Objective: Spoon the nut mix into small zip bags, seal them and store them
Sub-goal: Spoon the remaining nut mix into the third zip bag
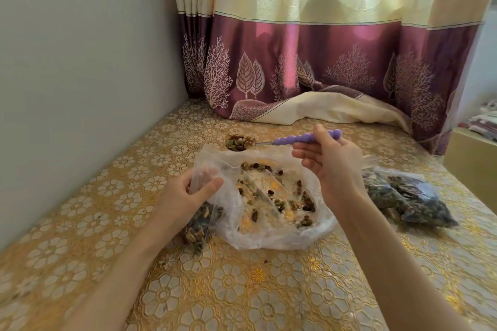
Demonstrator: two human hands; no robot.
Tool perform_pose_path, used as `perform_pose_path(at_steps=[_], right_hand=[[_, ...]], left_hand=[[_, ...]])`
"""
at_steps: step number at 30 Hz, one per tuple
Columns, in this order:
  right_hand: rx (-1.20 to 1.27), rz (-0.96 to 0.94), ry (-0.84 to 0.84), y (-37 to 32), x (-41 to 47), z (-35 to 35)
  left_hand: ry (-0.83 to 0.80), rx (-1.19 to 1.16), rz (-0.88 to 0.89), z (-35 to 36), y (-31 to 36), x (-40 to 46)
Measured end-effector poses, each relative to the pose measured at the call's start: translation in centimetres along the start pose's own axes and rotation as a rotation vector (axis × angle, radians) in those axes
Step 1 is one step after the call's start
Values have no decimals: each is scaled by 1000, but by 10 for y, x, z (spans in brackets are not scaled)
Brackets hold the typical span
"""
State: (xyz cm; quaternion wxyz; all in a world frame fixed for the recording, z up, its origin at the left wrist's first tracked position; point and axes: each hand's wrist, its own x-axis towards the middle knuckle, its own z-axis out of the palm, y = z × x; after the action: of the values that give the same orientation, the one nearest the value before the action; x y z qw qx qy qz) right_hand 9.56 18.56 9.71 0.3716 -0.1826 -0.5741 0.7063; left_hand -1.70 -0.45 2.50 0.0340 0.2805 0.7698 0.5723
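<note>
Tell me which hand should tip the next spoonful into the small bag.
Right. The right hand already holds the purple spoon, loaded with nut mix, above the big bag. The left hand pinches the small zip bag at its mouth, so it is occupied.

A purple-handled spoon (271, 141), heaped with nut mix, hovers level at twelve o'clock of the large clear bag (269, 196), lying open, nearly empty. A small part-filled zip bag (203, 212) sits at its nine o'clock; filled bags (408, 200) lie at three o'clock.
</note>
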Motion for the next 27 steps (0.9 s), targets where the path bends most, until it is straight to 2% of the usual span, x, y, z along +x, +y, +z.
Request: perform_pose_path(at_steps=[9,14,22,27], right_hand=[[-141,-225,-360,5,-21,21],[-178,-322,-510,3,-23,22],[-77,-322,-540,-5,-17,13],[74,-283,-412,-10,-9,5]], left_hand=[[-11,-119,-96,0,-1,1],[43,-198,-104,2,3,2],[74,-187,4,1,7,2],[53,-241,40,2,8,3]])
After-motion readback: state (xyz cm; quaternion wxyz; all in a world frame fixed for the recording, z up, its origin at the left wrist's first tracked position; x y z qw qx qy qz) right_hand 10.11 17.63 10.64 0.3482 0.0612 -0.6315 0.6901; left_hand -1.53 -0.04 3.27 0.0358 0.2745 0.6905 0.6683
